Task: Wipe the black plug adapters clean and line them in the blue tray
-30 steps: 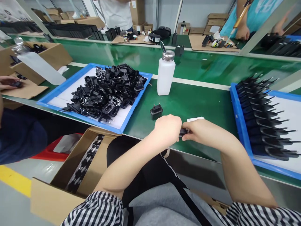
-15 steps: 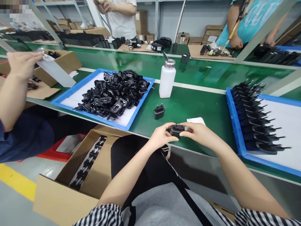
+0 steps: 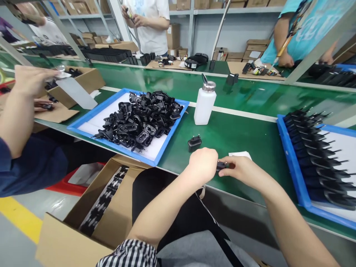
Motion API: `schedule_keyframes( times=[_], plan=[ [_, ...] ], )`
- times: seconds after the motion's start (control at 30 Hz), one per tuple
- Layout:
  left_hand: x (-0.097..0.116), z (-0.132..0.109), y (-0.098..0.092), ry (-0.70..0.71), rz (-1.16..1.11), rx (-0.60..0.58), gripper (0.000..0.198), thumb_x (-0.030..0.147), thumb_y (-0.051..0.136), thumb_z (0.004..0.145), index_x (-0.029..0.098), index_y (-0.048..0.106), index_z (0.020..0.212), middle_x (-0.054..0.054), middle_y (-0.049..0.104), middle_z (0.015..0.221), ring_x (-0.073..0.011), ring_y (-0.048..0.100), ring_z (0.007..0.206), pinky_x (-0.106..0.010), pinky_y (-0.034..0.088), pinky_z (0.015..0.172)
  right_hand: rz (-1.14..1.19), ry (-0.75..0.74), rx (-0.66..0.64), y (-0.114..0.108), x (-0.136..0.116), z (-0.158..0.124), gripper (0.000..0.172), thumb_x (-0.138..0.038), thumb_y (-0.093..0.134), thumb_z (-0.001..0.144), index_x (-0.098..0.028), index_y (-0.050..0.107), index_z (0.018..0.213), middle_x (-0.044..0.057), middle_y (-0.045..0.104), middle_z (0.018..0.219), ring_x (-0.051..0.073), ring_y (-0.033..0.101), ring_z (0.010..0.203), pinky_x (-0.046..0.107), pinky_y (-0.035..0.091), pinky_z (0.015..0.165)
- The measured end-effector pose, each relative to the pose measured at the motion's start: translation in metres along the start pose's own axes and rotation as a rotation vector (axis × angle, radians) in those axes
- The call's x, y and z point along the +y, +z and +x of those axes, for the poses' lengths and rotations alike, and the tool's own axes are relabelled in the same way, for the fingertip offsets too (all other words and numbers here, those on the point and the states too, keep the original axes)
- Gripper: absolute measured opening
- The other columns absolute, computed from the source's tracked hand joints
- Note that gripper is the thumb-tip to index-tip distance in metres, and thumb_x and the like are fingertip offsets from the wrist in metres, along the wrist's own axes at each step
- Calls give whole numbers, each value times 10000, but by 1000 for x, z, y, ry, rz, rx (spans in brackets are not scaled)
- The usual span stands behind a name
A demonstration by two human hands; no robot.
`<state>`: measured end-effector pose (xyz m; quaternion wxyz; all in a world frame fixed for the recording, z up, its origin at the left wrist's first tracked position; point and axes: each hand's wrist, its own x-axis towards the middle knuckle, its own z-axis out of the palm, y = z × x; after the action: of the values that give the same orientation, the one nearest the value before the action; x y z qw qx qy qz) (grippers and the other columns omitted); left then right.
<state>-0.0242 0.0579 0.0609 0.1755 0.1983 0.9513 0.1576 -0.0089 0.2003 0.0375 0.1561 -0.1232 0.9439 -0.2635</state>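
Observation:
Near the front edge of the green table, my right hand [image 3: 240, 168] pinches a black plug adapter [image 3: 221, 165] between thumb and fingers. My left hand [image 3: 204, 165] is curled against the adapter's left side, its back to the camera and its fingertips hidden. Another black plug [image 3: 194, 142] stands upright with its pins up, just behind my left hand. A folded white cloth [image 3: 240, 155] lies behind my right hand. Further back stands a white pump bottle [image 3: 205, 104] with its metal lid flap raised.
At left, a blue-rimmed tray [image 3: 164, 150] holds a heap of black plug parts. Another blue-rimmed tray [image 3: 290, 159] at right holds rows of plugs. An open carton [image 3: 69, 237] sits below the table. At left, a person's hand [image 3: 35, 79] holds a white bottle.
My left hand has turned over and closed in beside the adapter, covering its left part. The view has shifted, so the table items appear slightly lower and further right.

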Motion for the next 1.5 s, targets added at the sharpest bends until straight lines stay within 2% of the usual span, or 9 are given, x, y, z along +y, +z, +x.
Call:
schedule_keyframes(
  times=[0.13, 0.37, 0.57, 0.7, 0.87, 1.07, 1.2, 1.3, 1.5],
  plan=[
    [-8, 0, 4, 26, -125, -14, 274, 193, 665, 548, 161, 627, 818, -52, 628, 786, -198, 576, 743, -266, 438, 659, 46, -14, 2, 0, 0, 6, 223, -247, 591, 615, -184, 626, 826, 6, 623, 685, 162, 563, 580, 247, 408, 540],
    [-53, -27, 44, -180, -375, 508, 561, 255, 646, 564, 122, 460, 1076, -89, 502, 1077, -228, 419, 1028, -324, 353, 868, 26, -173, 4, 3, -21, 35, 276, -235, 537, 672, -191, 543, 945, 40, 624, 826, 189, 581, 749, 289, 427, 673],
    [-67, -3, 48, -88, -509, 529, 984, 310, 693, 463, 82, 139, 1243, -152, 363, 1206, -261, 258, 1161, -374, 276, 935, 42, -160, 56, 9, -17, 52, 888, -298, 656, 536, -112, 169, 1255, 195, 393, 1199, 284, 382, 1088, 415, 339, 844],
    [-65, 9, 49, -46, -543, 571, 931, 317, 673, 476, 56, 175, 1219, -141, 486, 1059, -256, 384, 1058, -371, 321, 890, 183, -332, -27, 9, -13, 61, 967, -310, 659, 529, -106, 85, 1281, 183, 205, 1311, 254, 251, 1176, 375, 247, 935],
    [-40, -13, 55, 77, -540, 625, 890, 357, 663, 491, 145, 184, 1210, -100, 493, 1032, -233, 452, 989, -377, 367, 837, 315, -391, -76, 2, -10, 22, 875, -383, 684, 490, -138, 256, 1213, 133, 398, 1187, 209, 419, 1041, 314, 347, 855],
    [8, -56, 49, 508, -345, 561, 915, 297, 630, 559, 202, 36, 1247, -117, 427, 1156, -277, 331, 1121, -482, 260, 914, 569, -322, 381, -1, 4, -79, 759, -612, 638, 349, -190, 461, 955, 74, 549, 926, 237, 529, 855, 353, 409, 754],
    [-1, -40, 50, 495, -291, 584, 685, 309, 554, 645, 226, 190, 1219, -94, 363, 1234, -247, 276, 1169, -456, 261, 935, 689, -187, 923, -47, 36, -122, 727, -751, 314, 541, -251, 363, 1066, 118, 476, 1083, 292, 428, 1035, 386, 409, 756],
    [-31, -9, 63, 371, -271, 592, 380, 319, 477, 708, 207, 422, 1067, -69, 480, 1126, -217, 389, 1089, -413, 333, 892, 741, 4, 1207, -98, 85, -121, 562, -567, 89, 730, -243, 252, 1159, 111, 306, 1264, 257, 314, 1145, 353, 393, 796],
    [-66, 17, 88, 278, -143, 598, 238, 347, 462, 717, 197, 558, 874, -51, 588, 959, -218, 503, 949, -433, 364, 842, 636, 355, 1026, -141, 196, -64, 496, -445, 534, 569, -160, 439, 963, 147, 527, 1006, 294, 506, 925, 397, 455, 671]
  ],
)
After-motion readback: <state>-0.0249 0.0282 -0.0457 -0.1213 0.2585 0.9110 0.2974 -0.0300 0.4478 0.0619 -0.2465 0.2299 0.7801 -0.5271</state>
